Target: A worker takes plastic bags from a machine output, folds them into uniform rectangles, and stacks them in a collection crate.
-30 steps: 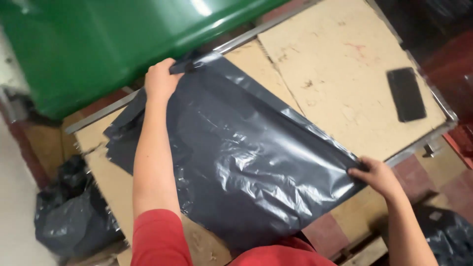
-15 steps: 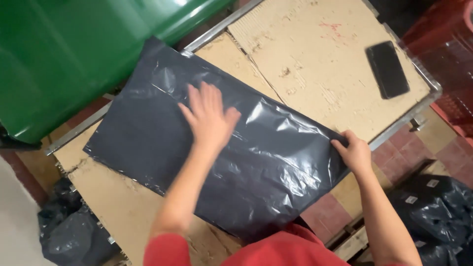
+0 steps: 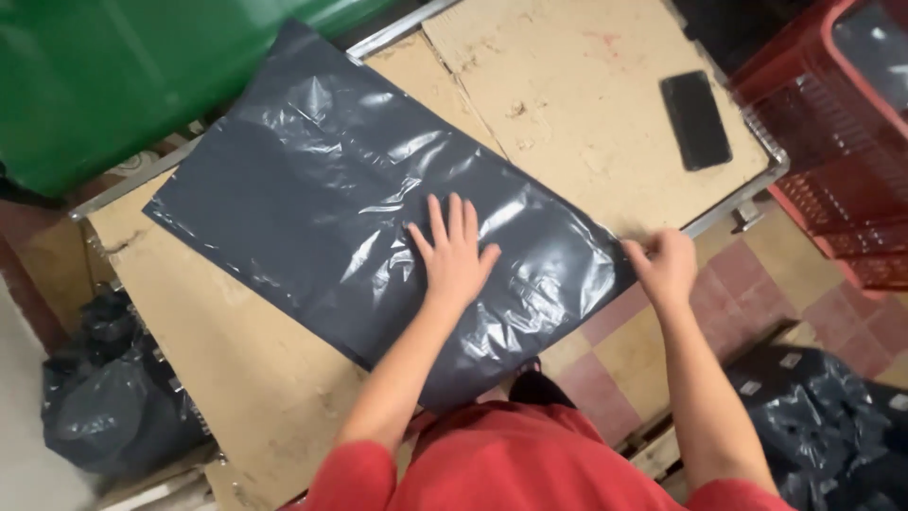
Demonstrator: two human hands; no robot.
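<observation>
While a dark grey plastic bag [image 3: 378,227] lies flat on the cardboard-topped table [image 3: 586,104], the left hand [image 3: 456,254] presses it, fingers spread; the right hand [image 3: 667,265] seemingly pinches its near corner. Thin, limp, slippery, best gripped at edges. Beyond the bag rests a black phone [image 3: 695,120].

Red crate [image 3: 842,142] and green bin [image 3: 113,85], both edge-cropped.
</observation>
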